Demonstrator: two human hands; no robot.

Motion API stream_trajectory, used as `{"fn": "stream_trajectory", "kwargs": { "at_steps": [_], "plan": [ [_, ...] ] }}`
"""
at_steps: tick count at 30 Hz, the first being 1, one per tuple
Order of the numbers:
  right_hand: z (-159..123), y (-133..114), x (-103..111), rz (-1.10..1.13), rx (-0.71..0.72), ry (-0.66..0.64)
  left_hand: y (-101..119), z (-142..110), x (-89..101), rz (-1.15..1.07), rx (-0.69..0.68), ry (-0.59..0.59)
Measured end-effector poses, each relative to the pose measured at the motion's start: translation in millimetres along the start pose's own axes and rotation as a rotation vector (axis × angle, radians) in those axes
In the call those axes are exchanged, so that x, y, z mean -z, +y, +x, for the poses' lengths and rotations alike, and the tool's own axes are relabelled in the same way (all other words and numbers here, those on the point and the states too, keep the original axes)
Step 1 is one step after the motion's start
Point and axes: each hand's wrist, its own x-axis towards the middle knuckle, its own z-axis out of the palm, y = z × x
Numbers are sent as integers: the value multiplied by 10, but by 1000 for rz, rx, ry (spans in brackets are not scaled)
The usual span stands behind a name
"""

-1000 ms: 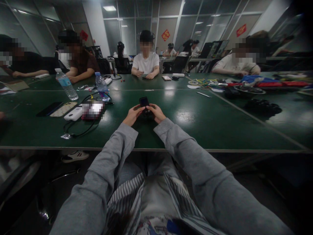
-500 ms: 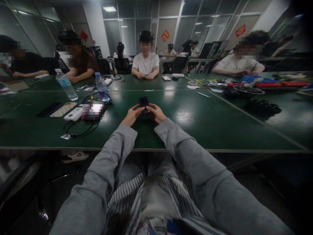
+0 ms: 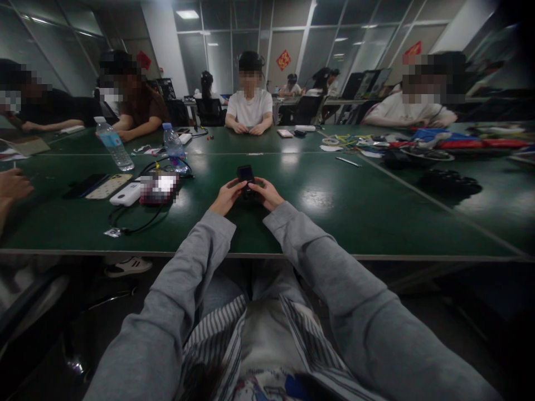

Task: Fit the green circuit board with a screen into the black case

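A small black box-shaped device (image 3: 246, 173) with a dark, square, screen-like face stands just above the green table (image 3: 267, 228), held between my two hands. My left hand (image 3: 227, 196) grips its left side, thumb towards me and fingers curled around the edge. From the right, my right hand (image 3: 267, 194) grips the opposite side, its thumb pressed on the lower front. The back of the device is hidden, and its lower part is too dark to make out. Whether it touches the tabletop I cannot tell.
To the left lie a white power bank (image 3: 126, 193), a red-edged device (image 3: 156, 189), two phones and a black cable. Two water bottles (image 3: 113, 143) stand behind them. At right are a pen (image 3: 348, 162), a black bundle (image 3: 449, 182) and tangled cables. Another person's hand (image 3: 14, 184) is at the left edge.
The black device has tilted slightly in my hands, and its lower front looks darker. Another person's hand has come in at the left edge. My arms have hardly moved.
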Motion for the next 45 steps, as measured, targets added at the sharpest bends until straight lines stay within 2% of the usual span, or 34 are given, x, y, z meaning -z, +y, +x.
{"fn": "stream_trajectory", "kwargs": {
  "at_steps": [7,17,24,36,45],
  "plan": [
    [18,-1,1,53,-15,26,-8,13,11,9,17,-64],
    [17,12,-1,8,9,23,-13,20,14,26,5,-63],
    [18,10,2,-8,10,30,-8,2,-6,24,11,-4],
    [35,33,11,-93,74,22,-14,13,-11,20,-12,7],
    [61,66,34,-101,107,12,-29,22,13,31,-35,-27]
  ]
}}
